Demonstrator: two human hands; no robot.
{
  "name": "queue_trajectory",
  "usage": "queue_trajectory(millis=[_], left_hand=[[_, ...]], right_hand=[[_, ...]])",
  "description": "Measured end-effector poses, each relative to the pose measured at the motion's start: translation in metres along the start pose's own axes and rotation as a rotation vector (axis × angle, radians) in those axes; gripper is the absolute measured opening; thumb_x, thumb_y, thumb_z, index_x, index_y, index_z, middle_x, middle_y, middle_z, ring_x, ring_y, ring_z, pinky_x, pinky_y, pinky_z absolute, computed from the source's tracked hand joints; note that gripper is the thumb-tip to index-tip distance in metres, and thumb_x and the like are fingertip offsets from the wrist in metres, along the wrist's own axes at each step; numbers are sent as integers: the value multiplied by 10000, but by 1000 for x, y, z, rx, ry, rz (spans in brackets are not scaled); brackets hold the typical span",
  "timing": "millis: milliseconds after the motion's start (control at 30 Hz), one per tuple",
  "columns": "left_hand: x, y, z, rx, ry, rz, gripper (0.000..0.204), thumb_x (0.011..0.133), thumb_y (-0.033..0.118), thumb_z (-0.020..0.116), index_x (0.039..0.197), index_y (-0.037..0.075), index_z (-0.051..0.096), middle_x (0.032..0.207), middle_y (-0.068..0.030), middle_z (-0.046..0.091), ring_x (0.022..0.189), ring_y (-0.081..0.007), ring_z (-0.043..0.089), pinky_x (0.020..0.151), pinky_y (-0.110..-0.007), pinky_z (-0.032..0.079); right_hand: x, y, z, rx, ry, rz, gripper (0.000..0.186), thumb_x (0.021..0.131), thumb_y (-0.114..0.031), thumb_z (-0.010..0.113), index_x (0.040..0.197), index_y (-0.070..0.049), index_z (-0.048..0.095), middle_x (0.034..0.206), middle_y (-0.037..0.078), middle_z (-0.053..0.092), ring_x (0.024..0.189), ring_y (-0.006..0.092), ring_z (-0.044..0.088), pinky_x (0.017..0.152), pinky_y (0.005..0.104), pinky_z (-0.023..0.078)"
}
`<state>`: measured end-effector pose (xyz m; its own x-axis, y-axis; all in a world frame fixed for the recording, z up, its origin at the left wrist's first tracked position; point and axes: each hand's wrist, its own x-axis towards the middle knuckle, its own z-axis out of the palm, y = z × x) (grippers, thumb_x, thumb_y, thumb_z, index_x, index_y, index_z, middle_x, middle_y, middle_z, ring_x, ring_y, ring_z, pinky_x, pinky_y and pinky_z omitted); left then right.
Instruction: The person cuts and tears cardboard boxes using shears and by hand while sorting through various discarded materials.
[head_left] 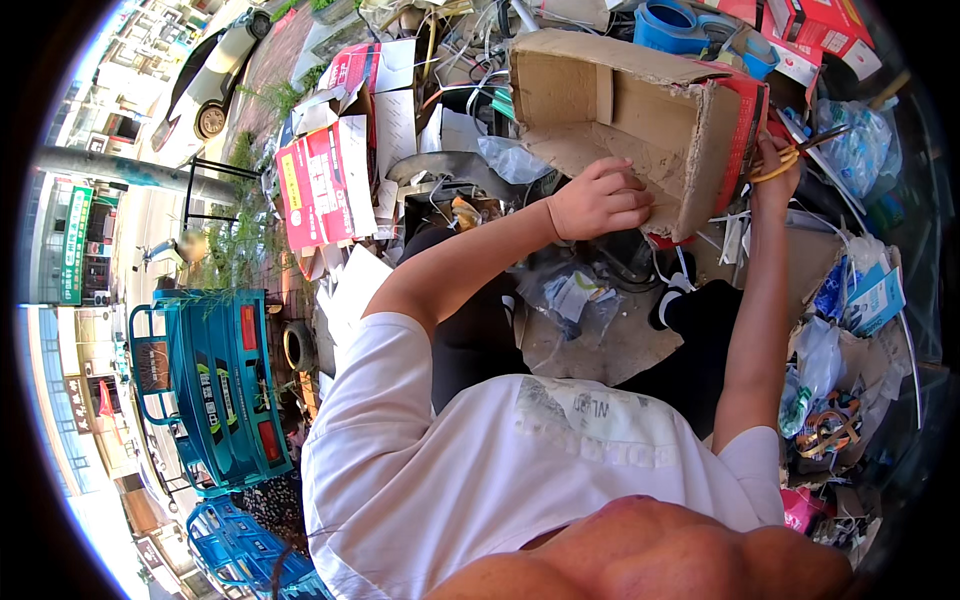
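Note:
An open cardboard box [620, 110], brown inside and red outside with ragged edges, is tilted in front of me. My left hand [605, 200] has its fingers curled at the box's lower left edge, gripping it. At the box's right side, my right hand [772, 185] is closed round the orange-yellow handles of a pair of scissors [785, 163]. Their dark blades point up and right, away from the box. Part of the right fingers is hidden by the box's red side. Below the box, a clear plastic bag [575, 300] with scraps in it lies between my legs.
Flattened red and white cartons [325, 185] are piled at the left. Blue plastic containers [665, 25] stand behind the box. Bags and scraps [820, 360] heap up on the right. A teal cargo tricycle [215, 390] and a parked car [205, 90] are farther left.

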<state>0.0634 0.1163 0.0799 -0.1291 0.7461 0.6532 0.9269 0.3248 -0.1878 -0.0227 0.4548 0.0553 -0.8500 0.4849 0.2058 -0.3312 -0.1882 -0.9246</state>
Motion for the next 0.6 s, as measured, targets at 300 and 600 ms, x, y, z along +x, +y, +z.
queue_trajectory(millis=[300,600], left_hand=[[-68,20,49,-133,-1485,-406,357,854,297,614,1161,128,678,1126,-103,685,1060,-279,650,865,-434,512],[-32,-7,-9,-157,-624,-973,370,824,427,676,894,67,627,942,-140,661,933,-336,640,758,-458,514]], right_hand=[[-52,-25,81,-346,-13,-601,181,905,-40,671,978,-20,506,976,103,681,881,154,666,794,279,525],[-125,13,116,-819,-462,-402,258,869,-225,730,948,-68,540,828,127,703,784,331,699,658,406,530]])
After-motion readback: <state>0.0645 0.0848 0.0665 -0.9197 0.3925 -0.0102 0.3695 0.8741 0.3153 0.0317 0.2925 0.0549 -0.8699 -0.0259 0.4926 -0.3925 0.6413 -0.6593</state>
